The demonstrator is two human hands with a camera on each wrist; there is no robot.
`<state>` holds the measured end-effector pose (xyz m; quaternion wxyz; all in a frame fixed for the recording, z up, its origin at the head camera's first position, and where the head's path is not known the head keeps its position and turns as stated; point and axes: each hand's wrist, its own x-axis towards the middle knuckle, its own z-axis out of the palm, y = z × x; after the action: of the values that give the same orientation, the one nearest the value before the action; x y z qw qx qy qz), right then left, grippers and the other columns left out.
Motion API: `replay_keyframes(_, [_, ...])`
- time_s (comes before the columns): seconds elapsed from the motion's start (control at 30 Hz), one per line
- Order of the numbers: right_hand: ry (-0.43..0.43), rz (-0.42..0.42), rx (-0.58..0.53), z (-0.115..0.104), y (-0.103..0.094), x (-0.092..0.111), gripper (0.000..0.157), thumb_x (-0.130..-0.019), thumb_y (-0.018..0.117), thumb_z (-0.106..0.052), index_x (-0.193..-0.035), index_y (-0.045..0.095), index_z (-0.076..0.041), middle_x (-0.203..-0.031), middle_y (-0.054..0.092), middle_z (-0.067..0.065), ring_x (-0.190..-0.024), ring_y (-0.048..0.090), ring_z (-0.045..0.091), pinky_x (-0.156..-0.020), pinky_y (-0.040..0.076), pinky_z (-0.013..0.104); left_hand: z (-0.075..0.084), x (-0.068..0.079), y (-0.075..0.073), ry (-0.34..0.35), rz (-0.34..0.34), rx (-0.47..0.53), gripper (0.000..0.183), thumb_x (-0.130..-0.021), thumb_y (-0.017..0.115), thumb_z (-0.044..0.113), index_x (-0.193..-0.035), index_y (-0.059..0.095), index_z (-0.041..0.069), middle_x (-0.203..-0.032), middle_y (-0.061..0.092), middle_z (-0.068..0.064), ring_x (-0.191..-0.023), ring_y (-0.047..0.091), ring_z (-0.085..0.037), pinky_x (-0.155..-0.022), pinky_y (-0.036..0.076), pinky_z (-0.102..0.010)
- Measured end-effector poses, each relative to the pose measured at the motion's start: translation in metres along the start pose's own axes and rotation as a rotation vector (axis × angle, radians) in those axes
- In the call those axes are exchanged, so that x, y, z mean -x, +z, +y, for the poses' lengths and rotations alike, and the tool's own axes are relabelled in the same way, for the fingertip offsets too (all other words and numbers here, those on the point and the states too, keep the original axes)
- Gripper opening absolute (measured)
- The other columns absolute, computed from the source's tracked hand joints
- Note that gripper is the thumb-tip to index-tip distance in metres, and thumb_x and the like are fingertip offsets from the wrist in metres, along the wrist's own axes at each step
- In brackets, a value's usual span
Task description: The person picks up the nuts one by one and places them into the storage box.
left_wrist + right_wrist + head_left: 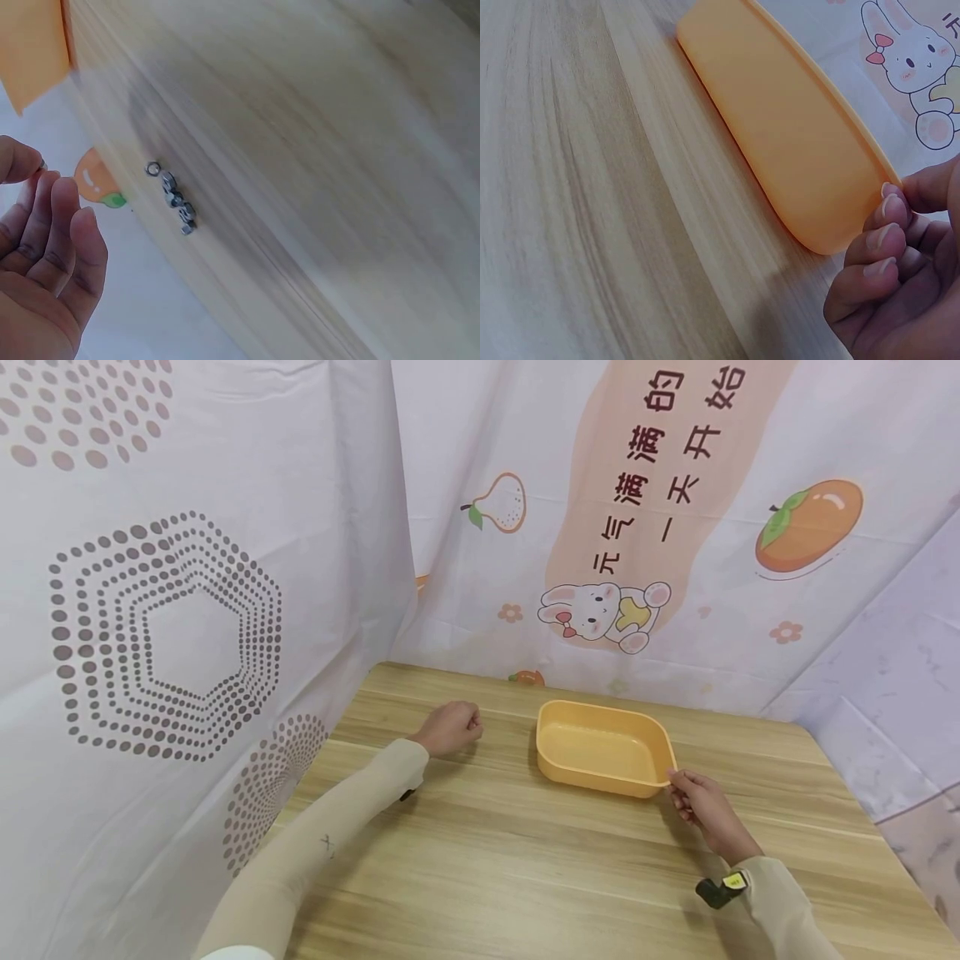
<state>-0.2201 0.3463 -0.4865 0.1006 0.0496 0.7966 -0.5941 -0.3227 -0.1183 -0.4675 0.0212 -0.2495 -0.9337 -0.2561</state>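
An orange rectangular tray [606, 782] with rounded corners sits on the wooden table. My right hand [703, 810] pinches its near right corner between thumb and fingers, as the right wrist view shows at the tray's rim [832, 90]. To the left of the tray, my left hand [452, 727] is raised over the table. Thumb and index finger there pinch a small metal nut [43, 166], mostly covered by the fingertips. Several metal nuts [177, 199] lie in a short row on the table in the left wrist view; the head view does not show them.
The wooden table [525, 868] meets a white printed curtain [465, 585] at its back edge. Another curtain [187, 643] hangs along the left side. A dark device with a yellow label [723, 888] is worn on the right wrist.
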Motion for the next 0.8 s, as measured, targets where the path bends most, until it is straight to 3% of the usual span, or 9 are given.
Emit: replay_keyframes(0.8, [-0.008,0.005,0.019,-0.001,0.001,0.002,0.041,-0.112,0.043,-0.037,-0.099,0.056,0.0,-0.074,0.048,-0.002,-0.06,0.045,0.01,-0.053,0.041,0.024,0.02,-0.014,0.012,0.059,-0.019,-0.015,0.009,-0.095,0.062,0.011,-0.09,0.069,0.011,-0.084,0.066,0.005,-0.071,0.059,-0.007,-0.067,0.053,-0.025])
